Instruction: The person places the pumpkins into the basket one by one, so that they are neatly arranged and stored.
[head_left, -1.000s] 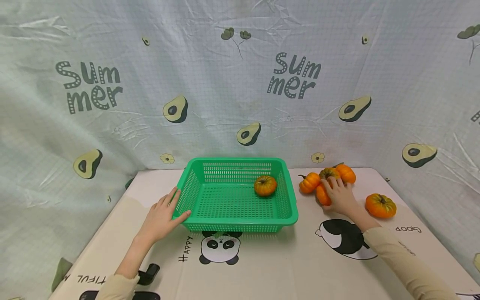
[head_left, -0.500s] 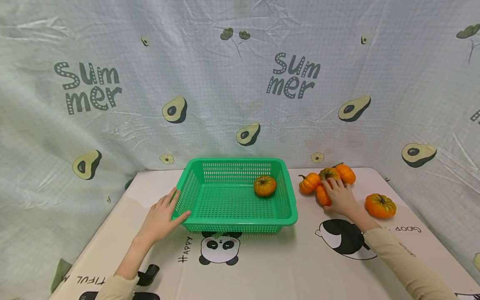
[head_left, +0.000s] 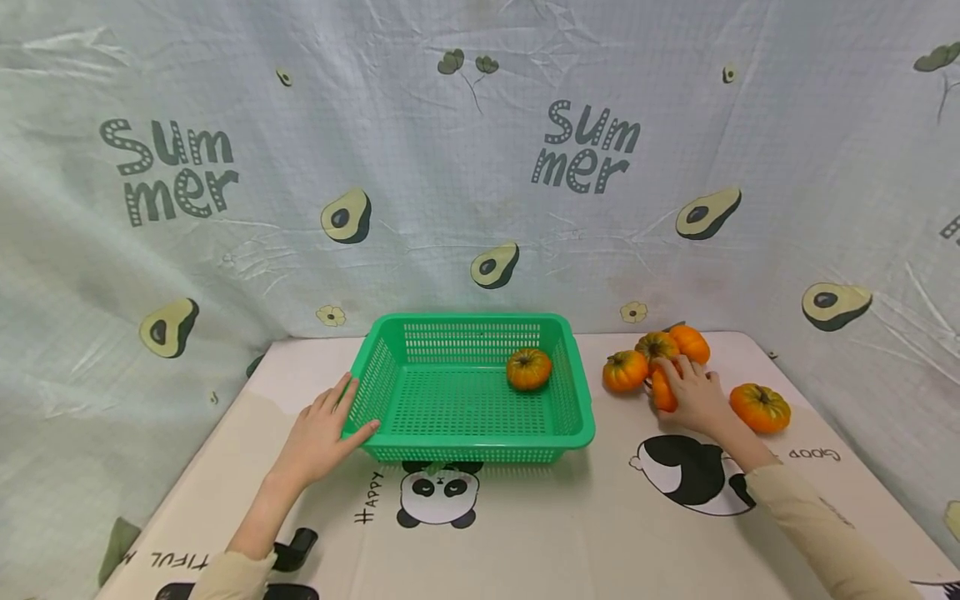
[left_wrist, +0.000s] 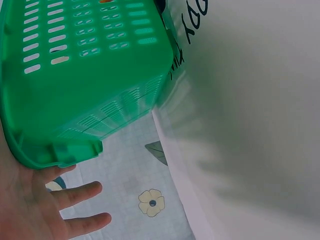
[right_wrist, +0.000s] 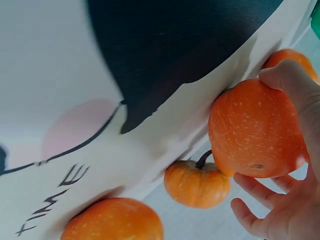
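My right hand (head_left: 693, 398) holds a small orange pumpkin (right_wrist: 255, 130), its thumb on one side and its fingers on the other. Beside that pumpkin, in the head view, another orange pumpkin (head_left: 626, 371) sits to the left and a greenish-orange one (head_left: 657, 345) just behind. At the basket's left rim my left hand (head_left: 318, 437) rests with fingers spread and nothing in its grip. The green plastic basket (head_left: 480, 442) has slotted walls and contains one ribbed orange-green pumpkin (head_left: 528, 369) near its right side.
A bright orange pumpkin (head_left: 689, 343) lies at the table's back right. One more pumpkin (head_left: 761, 407) stands to the right of my right wrist. A printed cloth (head_left: 480, 208) hangs behind the table (head_left: 525, 533), which has a panda-patterned cover.
My right hand has shifted slightly right with the gripped pumpkin. The pumpkin on its left has rolled, so its stem no longer points left. My left hand stays at the rim.
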